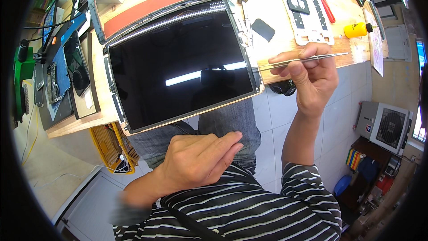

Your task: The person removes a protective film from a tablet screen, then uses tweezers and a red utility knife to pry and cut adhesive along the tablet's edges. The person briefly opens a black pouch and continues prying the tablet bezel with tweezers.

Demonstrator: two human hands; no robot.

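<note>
A tablet with a dark screen panel point(178, 62) lies on the table in front of me, its frame bare round the edges. Tweezers point(307, 59) are pinched in my right hand point(314, 78); their tips reach the right edge of the tablet near its lower corner. Below the tablet, over my lap, hovers my left hand point(200, 158), closed with its fingers pressed together. What it may hold is hidden. Behind the screen panel, a glass panel with a dark frame and red-orange band point(165, 6) stands tilted at the tablet's far edge.
A white perforated plate point(310, 29), a red screwdriver point(327, 9), a yellow bottle point(356, 30) and a small black piece point(263, 30) lie on the right of the wooden table point(272, 4). Device parts point(76, 62) crowd the left. A yellow basket point(109, 143) stands below the left edge.
</note>
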